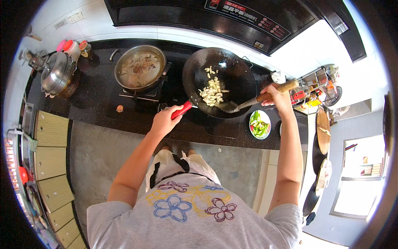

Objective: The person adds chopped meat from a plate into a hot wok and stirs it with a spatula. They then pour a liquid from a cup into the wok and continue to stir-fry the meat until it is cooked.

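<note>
My left hand (165,120) is wrapped round the red handle of a large black wok (240,79). Pale, chopped pieces of food (211,92) lie on the left side of the wok's bowl. In my right hand (275,99) is a wok spatula (248,103) with a wooden handle. Its metal blade rests low inside the wok, just right of the food pieces. Below my right hand stands a white plate (251,129) of cut green peppers (260,124). What the pale pieces are, I cannot tell for sure.
A pan of cloudy broth (139,68) sits on a burner at left. Further left are a lidded steel pot (58,72) and several jars (72,49). A seasoning rack (317,85) stands at right. The black range hood (232,20) overhangs the back of the counter (99,93).
</note>
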Available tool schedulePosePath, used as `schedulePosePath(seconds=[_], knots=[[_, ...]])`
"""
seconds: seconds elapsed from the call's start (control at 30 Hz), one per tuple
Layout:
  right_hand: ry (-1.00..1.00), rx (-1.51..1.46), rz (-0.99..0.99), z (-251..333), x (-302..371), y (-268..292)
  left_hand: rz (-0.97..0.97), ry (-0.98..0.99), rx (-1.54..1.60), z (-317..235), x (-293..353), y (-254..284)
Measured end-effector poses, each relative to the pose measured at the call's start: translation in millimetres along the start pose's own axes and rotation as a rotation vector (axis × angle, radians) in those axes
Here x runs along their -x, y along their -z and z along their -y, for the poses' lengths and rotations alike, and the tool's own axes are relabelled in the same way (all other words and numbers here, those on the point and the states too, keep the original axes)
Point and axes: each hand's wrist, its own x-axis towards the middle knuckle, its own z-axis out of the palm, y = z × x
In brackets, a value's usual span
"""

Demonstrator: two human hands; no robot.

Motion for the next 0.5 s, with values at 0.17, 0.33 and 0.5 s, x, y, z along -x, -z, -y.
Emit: schedulePosePath(seconds=[0.17,0.33,0.5], knots=[[-0.029,-0.152,-0.042,-16,-14,-36,0.049,0.072,-0.033,-7,1,3],[0.069,-0.497,-0.318,-51,-52,-62,0.045,0.063,-0.035,-6,0,3],[0.101,-0.593,-0.374,-56,-60,-54,0.053,0.085,-0.041,-5,1,5]])
